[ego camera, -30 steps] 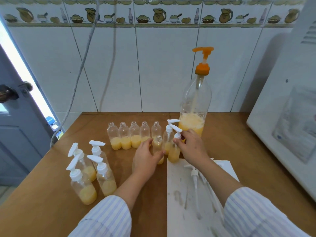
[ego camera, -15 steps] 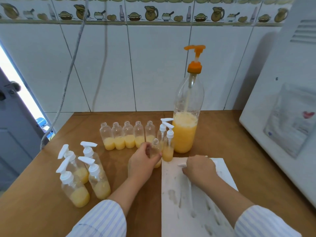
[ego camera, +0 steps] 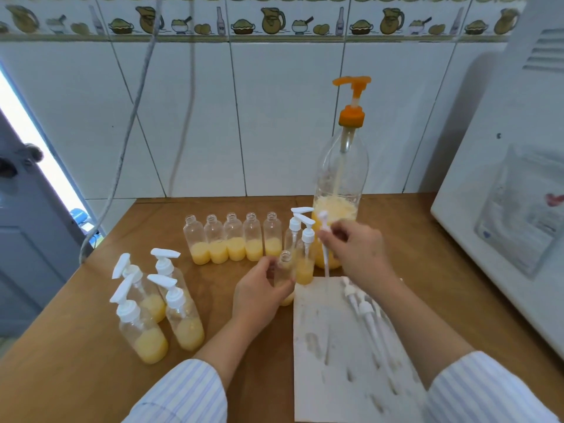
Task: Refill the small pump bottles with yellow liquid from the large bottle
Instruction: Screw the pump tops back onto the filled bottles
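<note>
Left hand (ego camera: 259, 293): curled round an open small bottle (ego camera: 285, 271) standing on the tabletop (ego camera: 412, 254), at the paper's far left corner.
Right hand (ego camera: 358, 250): pinching a white pump (ego camera: 324, 236) near its head, tube hanging down, raised above the paper and just right of the open bottle.
Capped pair (ego camera: 302, 248): two pump-topped bottles directly behind the held bottle, touching the big bottle's left side.
Big bottle (ego camera: 340, 178): upright behind the right hand, orange pump on top, yellow liquid only in its lower part.
Open row (ego camera: 233, 239): five capless bottles side by side, each part-filled with yellow.
Finished group (ego camera: 152, 303): four pump-topped bottles near the left edge, part-filled.
Paper (ego camera: 341, 355): white, stained sheet under the right forearm.
Spare pumps (ego camera: 363, 309): lying on the paper, beside the right wrist.
Sleeves (ego camera: 183, 395): striped, at the bottom edge.
</note>
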